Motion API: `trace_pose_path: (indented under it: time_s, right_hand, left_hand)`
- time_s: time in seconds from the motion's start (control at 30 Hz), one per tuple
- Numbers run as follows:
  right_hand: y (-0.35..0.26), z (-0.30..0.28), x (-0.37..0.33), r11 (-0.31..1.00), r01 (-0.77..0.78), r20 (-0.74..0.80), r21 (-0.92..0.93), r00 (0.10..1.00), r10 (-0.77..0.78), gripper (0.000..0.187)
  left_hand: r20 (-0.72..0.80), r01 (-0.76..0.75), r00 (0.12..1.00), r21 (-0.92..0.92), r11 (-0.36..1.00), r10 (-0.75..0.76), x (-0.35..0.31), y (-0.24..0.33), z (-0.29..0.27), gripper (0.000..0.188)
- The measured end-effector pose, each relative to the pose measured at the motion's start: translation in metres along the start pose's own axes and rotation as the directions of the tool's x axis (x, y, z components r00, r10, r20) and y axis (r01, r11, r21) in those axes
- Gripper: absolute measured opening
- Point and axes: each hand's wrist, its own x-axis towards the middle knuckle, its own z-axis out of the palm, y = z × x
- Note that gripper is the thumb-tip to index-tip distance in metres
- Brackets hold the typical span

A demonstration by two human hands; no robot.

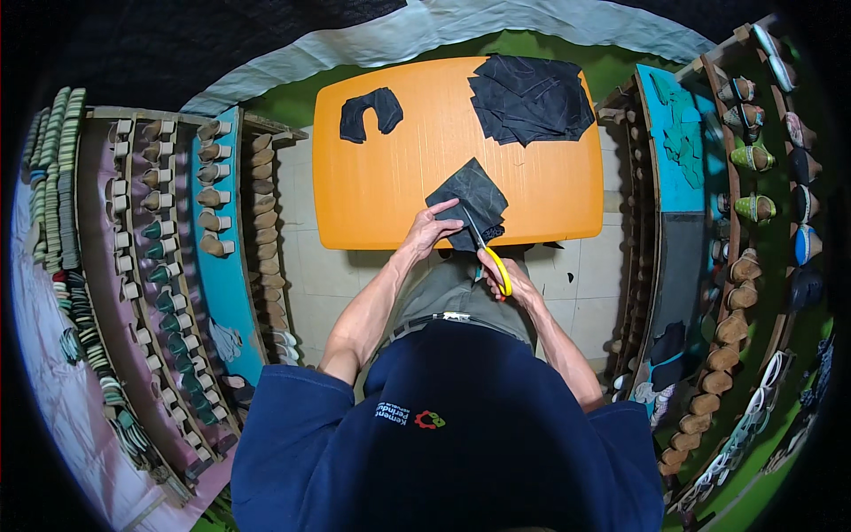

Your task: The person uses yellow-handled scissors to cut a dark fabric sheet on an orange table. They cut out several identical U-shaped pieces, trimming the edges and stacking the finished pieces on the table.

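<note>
A dark piece of fabric (477,189) with faint lines on it lies at the near edge of the orange table (399,186). My left hand (430,229) holds it down from the left, its fingers on the cloth. In my right hand (512,279) are scissors (498,268) with yellow handles, their metal blades pointing up and left over the fabric. A small dark scrap (493,234) sits beside the blades. At the far left of the table rests a curved, U-shaped dark piece (372,113). The far right carries a pile of dark fabric pieces (530,99).
Wooden racks of brown shoe lasts (266,199) stand on my left, with stacked striped soles (66,168) beyond. To my right are more racks with lasts (731,328) and shoes (805,244). Green scraps (681,133) lie on a blue board there. Dark offcuts lie on the tiled floor (576,310).
</note>
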Motion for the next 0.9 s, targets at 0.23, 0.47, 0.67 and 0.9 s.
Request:
trace_pose_path:
  time_s: [0.23, 0.47, 0.67, 0.9]
  right_hand:
    - [-0.012, -0.012, -0.007, 0.988, 0.009, -0.009, -0.156, 1.0, -0.011, 0.068]
    - [-0.015, -0.022, -0.006, 0.962, 0.039, -0.044, -0.269, 0.998, -0.053, 0.068]
    - [-0.013, -0.026, -0.008, 0.961, 0.076, -0.053, -0.264, 0.994, -0.093, 0.065]
    - [-0.016, -0.022, -0.009, 0.968, 0.066, -0.013, -0.241, 0.997, -0.071, 0.064]
  left_hand:
    - [0.032, 0.061, 0.998, 0.042, 0.997, -0.063, -0.001, 0.006, -0.006, 0.064]
    - [0.053, 0.074, 0.996, 0.065, 0.995, -0.077, -0.001, 0.007, -0.006, 0.065]
    - [0.04, 0.064, 0.997, -0.013, 0.998, -0.064, 0.006, 0.009, -0.012, 0.067]
    - [0.085, 0.039, 0.995, 0.061, 0.997, -0.044, -0.002, 0.021, -0.001, 0.067]
